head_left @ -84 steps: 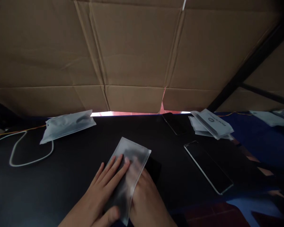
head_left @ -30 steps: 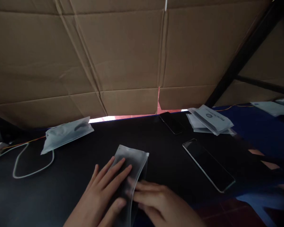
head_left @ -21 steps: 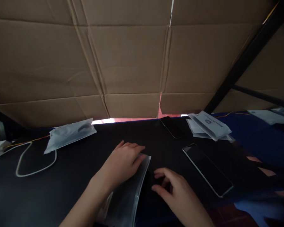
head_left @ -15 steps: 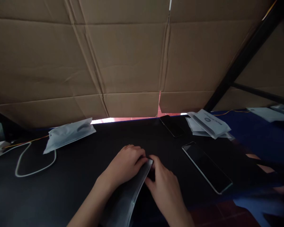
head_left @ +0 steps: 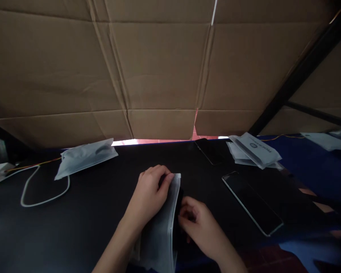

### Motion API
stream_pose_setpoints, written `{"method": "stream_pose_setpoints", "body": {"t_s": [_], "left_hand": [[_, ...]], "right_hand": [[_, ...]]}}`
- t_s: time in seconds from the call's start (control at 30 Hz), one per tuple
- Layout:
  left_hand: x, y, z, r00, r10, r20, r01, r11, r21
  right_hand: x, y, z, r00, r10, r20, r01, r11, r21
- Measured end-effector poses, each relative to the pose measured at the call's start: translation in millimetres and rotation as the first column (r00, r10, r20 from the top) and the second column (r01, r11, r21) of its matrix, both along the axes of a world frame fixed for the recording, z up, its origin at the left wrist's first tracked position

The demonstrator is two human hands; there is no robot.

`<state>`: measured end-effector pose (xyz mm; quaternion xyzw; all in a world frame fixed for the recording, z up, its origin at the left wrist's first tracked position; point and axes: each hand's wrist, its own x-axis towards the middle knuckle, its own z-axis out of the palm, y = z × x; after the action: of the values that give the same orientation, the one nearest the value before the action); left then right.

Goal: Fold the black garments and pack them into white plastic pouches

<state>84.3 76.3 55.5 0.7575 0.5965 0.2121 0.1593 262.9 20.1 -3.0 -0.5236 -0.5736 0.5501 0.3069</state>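
Observation:
A frosted plastic zip bag (head_left: 161,235) lies lengthwise in front of me, its zip edge facing right. My left hand (head_left: 152,191) is closed on its far end, thumb and fingers pinching the corner by the white slider. Just right of the zip edge, my right hand (head_left: 197,222) has its fingers curled together. A dark shape shows between these fingers and the bag; against the black table I cannot make out what it is. Right of my right hand lies a smartphone (head_left: 252,204), screen up.
On the black table (head_left: 82,231) a filled frosted bag (head_left: 86,155) lies left, beside a white cable (head_left: 45,204). Another dark phone (head_left: 208,151) and several printed white bags (head_left: 255,149) lie at the back right. A cardboard wall (head_left: 159,68) rises behind, with a black metal post (head_left: 295,72).
The bag's far end has moved away from me and now lies flatter. My right hand has left the bag's tip and come nearer, beside the zip edge. The view has shifted slightly.

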Motion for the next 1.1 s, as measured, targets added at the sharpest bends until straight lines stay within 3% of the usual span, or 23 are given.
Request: {"method": "stream_pose_setpoints", "body": {"t_s": [0.17, 0.27, 0.43, 0.6, 0.97, 1.1], "left_hand": [[10.8, -7.1, 4.6, 0.998, -0.002, 0.069, -0.001, 0.999, 0.042], [8.8, -6.8, 5.3, 0.997, 0.001, 0.080, -0.004, 0.999, 0.042], [8.6, -6.1, 4.0, 0.995, -0.070, 0.070, 0.070, 0.998, 0.010], [15.7, -5.9, 2.5, 0.996, -0.083, 0.031, 0.084, 0.996, -0.024], [13.0, -2.6, -0.7, 0.992, 0.092, -0.087, -0.093, 0.996, -0.014], [13.9, -3.4, -2.8, 0.987, 0.129, -0.100, -0.128, 0.992, 0.009]], "right_hand": [[-14.9, -1.5, 12.5, 0.995, -0.099, 0.014, 0.098, 0.992, 0.077], [-4.1, -0.2, 17.1, 0.997, -0.083, -0.008, 0.083, 0.994, 0.074], [20.7, 22.3, 16.1, 0.989, -0.092, -0.115, 0.100, 0.993, 0.065], [11.8, 36.5, 14.1, 0.981, -0.168, -0.101, 0.181, 0.975, 0.131], [-16.4, -19.4, 12.7, 0.985, -0.171, -0.016, 0.171, 0.974, 0.148], [-17.4, -36.9, 6.5, 0.981, -0.171, 0.095, 0.141, 0.955, 0.262]]}}
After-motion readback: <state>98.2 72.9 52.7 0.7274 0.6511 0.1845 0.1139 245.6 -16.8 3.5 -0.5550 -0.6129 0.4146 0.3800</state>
